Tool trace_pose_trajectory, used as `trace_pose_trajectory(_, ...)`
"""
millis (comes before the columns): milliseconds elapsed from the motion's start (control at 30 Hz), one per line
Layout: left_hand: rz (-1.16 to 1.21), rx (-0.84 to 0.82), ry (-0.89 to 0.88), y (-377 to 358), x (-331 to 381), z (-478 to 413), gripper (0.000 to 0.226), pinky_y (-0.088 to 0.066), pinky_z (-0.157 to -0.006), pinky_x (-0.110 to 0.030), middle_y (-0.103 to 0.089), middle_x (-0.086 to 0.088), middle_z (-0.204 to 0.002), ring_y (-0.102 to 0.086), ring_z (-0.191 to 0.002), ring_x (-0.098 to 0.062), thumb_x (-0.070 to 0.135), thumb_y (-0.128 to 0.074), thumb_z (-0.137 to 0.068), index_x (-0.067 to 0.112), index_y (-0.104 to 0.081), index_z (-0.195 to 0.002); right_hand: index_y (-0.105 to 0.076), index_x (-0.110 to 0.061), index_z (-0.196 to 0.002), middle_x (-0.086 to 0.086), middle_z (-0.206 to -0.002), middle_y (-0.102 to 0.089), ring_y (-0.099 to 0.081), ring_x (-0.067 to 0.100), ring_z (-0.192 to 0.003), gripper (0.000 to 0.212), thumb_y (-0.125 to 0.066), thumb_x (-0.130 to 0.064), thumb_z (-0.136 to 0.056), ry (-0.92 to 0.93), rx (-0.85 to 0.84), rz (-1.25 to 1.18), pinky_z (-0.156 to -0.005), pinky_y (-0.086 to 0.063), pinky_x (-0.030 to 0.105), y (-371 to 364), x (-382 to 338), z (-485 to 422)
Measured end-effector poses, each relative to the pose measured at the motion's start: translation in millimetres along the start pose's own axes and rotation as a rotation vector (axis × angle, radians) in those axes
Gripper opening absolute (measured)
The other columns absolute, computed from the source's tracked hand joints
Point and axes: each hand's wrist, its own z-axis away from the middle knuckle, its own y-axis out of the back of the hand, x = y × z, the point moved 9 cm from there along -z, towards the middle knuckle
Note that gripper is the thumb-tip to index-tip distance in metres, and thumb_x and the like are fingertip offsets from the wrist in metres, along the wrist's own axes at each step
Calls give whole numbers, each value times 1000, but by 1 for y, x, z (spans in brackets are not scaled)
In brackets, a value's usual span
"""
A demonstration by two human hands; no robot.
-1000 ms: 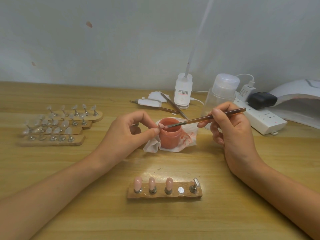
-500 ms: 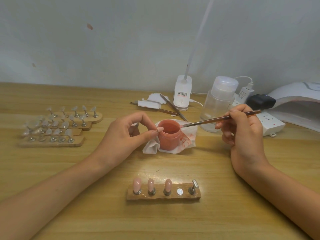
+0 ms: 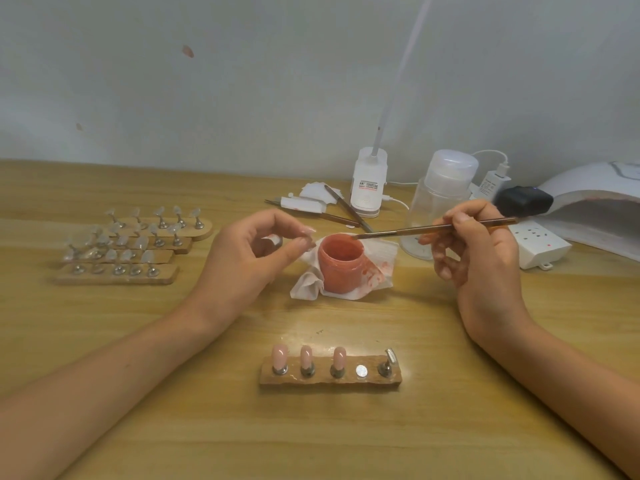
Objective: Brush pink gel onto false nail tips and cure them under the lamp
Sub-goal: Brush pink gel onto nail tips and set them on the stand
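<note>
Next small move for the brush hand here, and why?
Probably move the brush left to the nail tip pinched by the left hand and stroke: its bristles sit at the rim of the gel pot, and the holder has one bare magnet.

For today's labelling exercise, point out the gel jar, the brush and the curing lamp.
gel jar [image 3: 341, 275]: head view, on its pink side wall.
brush [image 3: 405, 231]: head view, on its shaft near the bristles.
curing lamp [image 3: 595, 183]: head view, on its white shell.

Open jar of pink gel [image 3: 341, 263] upright at table [image 3: 450, 427] centre; brush [image 3: 408, 231] tip at its far rim. Three pink nail tips [image 3: 306, 356] standing near front edge.
</note>
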Motion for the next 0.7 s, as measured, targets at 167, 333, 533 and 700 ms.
trace_pose_trajectory(167, -53, -11, 6, -1, 3, 2, 5, -41, -51, -14, -74, 3, -88, -46, -57, -12, 24, -74, -83, 27, -71, -87, -53, -19, -83, -5, -74, -66, -53, 14, -59, 11, -45, -14, -88, 142, -86, 105, -46, -41, 19, -5, -16, 4)
trace_pose_trajectory(333, -38, -3, 17, -1, 7, 4, 14, -45, -57, -18, -74, -4, -94, -49, -64, -25, 35, -73, -79, 24, -70, -87, -50, -19, -80, -5, -71, -64, -49, 12, -55, 14, -43, -8, -85, 225, -100, 95, -47, -39, 19, -1, -26, 7)
trace_pose_trajectory(533, 83, -11, 141, 1, 11, 5, 7, -43, -59, -5, -77, 5, -93, -64, -76, 4, 18, -73, -83, 22, -68, -85, -47, -17, -77, -6, -66, -62, -48, 16, -57, 10, -41, -10, -82, 153, -26, -27, -45, -35, 19, 10, -18, 3)
trace_pose_trajectory(700, 105, -201, 124, -22, 45, 18, 8, -52, -67, -13, -77, 2, -94, -70, -84, -9, 27, -76, -74, 25, -71, -79, -48, -18, -76, -5, -66, -63, -51, 13, -55, 11, -43, -12, -83, 113, -22, -67, -43, -34, 17, 8, -10, 4)
